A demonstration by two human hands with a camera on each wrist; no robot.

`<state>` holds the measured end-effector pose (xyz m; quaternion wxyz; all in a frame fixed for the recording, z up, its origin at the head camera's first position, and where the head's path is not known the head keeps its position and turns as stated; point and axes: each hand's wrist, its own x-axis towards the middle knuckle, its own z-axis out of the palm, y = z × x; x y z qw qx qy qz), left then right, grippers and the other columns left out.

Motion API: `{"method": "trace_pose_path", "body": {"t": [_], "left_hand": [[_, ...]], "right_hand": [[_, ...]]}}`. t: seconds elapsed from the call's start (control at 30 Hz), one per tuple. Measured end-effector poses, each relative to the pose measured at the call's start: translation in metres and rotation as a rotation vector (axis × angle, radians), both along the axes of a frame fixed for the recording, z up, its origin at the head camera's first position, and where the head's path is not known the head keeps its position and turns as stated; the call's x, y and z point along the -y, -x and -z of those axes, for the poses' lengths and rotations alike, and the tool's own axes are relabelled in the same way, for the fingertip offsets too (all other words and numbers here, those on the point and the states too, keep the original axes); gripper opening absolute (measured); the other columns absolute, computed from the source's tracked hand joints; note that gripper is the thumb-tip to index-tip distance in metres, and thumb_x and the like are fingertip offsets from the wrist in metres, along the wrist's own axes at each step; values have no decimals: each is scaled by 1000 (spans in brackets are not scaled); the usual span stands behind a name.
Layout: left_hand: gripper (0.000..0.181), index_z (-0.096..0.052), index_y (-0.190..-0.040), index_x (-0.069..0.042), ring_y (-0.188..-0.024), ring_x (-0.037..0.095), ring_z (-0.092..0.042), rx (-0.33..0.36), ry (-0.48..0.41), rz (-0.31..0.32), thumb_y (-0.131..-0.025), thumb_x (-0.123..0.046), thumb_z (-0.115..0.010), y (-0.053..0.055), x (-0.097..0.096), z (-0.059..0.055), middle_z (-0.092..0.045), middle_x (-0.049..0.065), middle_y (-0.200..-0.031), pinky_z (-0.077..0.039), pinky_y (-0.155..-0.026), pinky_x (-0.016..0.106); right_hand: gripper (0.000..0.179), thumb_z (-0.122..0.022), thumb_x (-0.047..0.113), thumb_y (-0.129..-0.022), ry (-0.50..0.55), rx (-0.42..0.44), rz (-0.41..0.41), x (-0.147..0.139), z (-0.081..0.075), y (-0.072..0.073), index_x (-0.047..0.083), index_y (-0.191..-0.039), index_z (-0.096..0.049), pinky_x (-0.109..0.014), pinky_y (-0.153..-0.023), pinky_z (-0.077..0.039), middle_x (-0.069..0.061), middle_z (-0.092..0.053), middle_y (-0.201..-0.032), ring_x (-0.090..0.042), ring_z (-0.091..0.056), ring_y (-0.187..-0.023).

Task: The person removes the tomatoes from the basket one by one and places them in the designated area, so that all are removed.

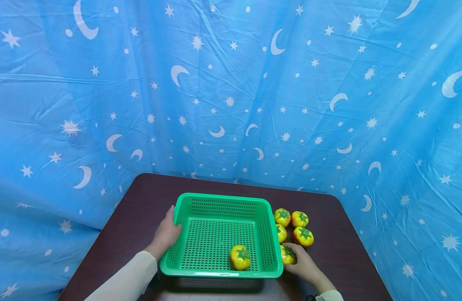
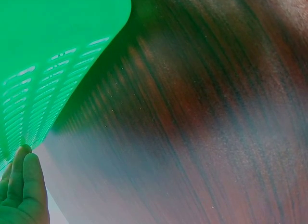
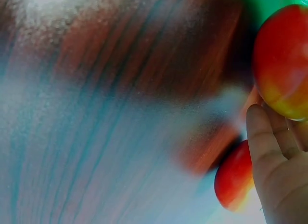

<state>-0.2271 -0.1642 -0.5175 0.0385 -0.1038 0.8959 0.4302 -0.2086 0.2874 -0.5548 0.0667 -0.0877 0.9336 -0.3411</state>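
A green plastic basket [image 1: 221, 274] with slotted walls is on the dark table, and one yellow tomato [image 1: 239, 257] with a green star-shaped top lies inside it, near the front right. My left hand [image 1: 166, 232] holds the basket's left side, thumb over the rim; its fingers [image 2: 33, 178] lie along the outer wall in the left wrist view. Just outside the right wall, my right hand [image 1: 303, 264] grips another tomato [image 1: 286, 256] between thumb and fingers. From the right wrist view, this tomato [image 3: 284, 65] looks red with a yellow lower part.
Several more tomatoes [image 1: 303, 236] sit in a cluster beside the basket's right wall, beyond my right hand. The dark wood table [image 1: 155, 188] has rounded far corners. Behind it hangs a blue curtain [image 1: 231, 125] with white moons and stars.
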Motion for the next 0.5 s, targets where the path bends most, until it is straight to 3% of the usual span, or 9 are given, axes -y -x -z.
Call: {"method": "trace_pose_path", "body": {"t": [0.33,0.5], "left_hand": [[77,3,-152,-8,-128,46,-41,-3,7,3,-94,-11,-46,0,-1,-1,-27,30,-149,-43,-92,58],[77,3,-153,-9,-127,44,-43,-3,1,-3,-93,-12,-47,2,-1,0,-29,29,-148,-44,-92,56]], "right_hand": [[63,-82,26,-68,-73,-88,-54,0,4,-1,12,-123,-56,-39,-93,-46,-5,-55,-122,-22,-50,-114],[58,-81,26,-70,-60,-74,-42,0,2,-2,14,-122,-57,-37,-92,-46,-4,-55,-122,-20,-50,-113]]}}
